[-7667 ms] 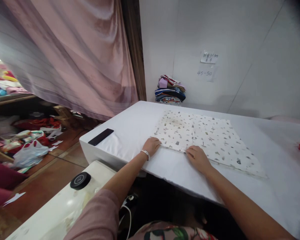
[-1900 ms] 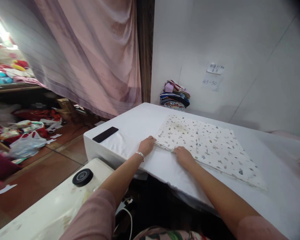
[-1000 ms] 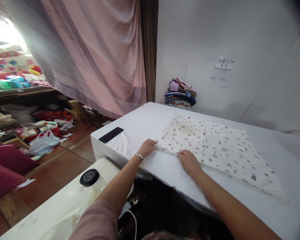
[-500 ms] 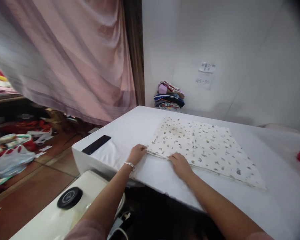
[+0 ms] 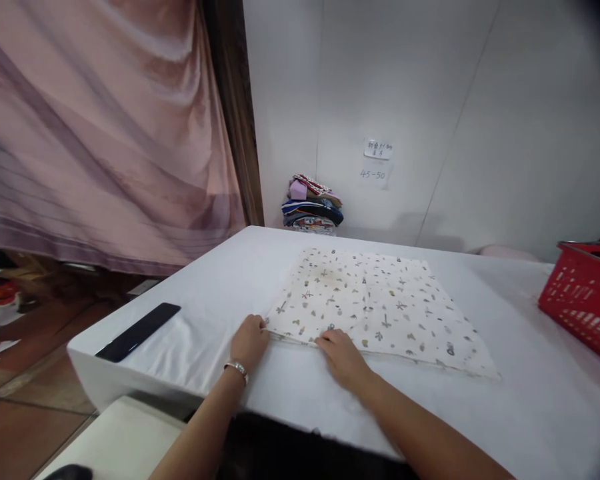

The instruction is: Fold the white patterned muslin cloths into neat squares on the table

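A white cloth point(image 5: 380, 307) with small printed motifs lies flat and folded in layers on the white-covered table point(image 5: 215, 267). At its near left corner, my left hand point(image 5: 250, 341) is closed on the edge, with a bracelet around the wrist. Further right along the same near edge, my right hand point(image 5: 341, 357) pinches the cloth, its fingertips on the top layer. The thumbs are partly hidden. A faint brownish stain shows toward the cloth's far left part.
A dark flat bar point(image 5: 139, 332) lies at the table's left end. Folded clothes point(image 5: 313, 207) are stacked by the back wall, near paper notes point(image 5: 377, 163). A red basket point(image 5: 583, 300) stands at the right. A pink curtain point(image 5: 105, 133) hangs at the left.
The view has swung right, bringing the red basket further into sight. Both hands keep their hold on the cloth's near edge, and the cloth lies much as before.
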The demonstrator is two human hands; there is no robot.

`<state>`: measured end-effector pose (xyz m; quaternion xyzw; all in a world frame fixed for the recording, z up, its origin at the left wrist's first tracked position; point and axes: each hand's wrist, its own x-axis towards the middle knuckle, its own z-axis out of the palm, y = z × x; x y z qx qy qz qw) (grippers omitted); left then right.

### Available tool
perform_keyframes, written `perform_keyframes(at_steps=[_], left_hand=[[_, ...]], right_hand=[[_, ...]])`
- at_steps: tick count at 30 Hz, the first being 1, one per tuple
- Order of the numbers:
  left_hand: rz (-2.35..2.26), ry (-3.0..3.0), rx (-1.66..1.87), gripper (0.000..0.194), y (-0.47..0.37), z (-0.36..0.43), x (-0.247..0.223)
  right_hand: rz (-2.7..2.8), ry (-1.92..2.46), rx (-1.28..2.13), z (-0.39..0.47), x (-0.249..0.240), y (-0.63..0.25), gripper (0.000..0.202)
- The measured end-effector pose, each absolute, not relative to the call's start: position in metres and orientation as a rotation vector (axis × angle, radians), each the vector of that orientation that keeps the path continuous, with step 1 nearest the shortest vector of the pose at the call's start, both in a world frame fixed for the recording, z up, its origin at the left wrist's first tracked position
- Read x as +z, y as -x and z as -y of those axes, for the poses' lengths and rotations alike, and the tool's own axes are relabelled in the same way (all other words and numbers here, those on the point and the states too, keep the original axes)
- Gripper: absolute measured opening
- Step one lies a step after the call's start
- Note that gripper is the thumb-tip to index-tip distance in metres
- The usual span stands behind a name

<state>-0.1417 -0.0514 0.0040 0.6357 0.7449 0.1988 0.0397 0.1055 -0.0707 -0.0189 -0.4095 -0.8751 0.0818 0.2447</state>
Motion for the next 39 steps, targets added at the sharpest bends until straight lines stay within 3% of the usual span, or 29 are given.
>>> perform_keyframes(at_steps=[11,18,24,30,39], left_hand=[[-2.223,-1.845,0.518,0.013,0.147,0.058,0.016],[-2.232,-1.682,0.495,0.033,0.143,0.057,0.025],[-2.315,-1.732,0.399,0.028,0.140,0.050,0.019],[-2.262,-1.645,0.387,0.042,0.151,0.038,0.018],[-2.165,-1.679,0.160,0.025,0.153,0.029,0.024]], right_hand=[[2.224,1.075,0.633,0.068,0.000,-0.123,0.037],[2.238,1.555,0.320,0.031,0.014,-0.191,0.048],[2.389,1.815,0.495,0.021,-0.008,-0.208,0.059],[2.264,1.854,0.472,0.015,-0.001,-0.224,0.063],[2.192,2.002,0.499,0.007,0.003,-0.260,0.065]])
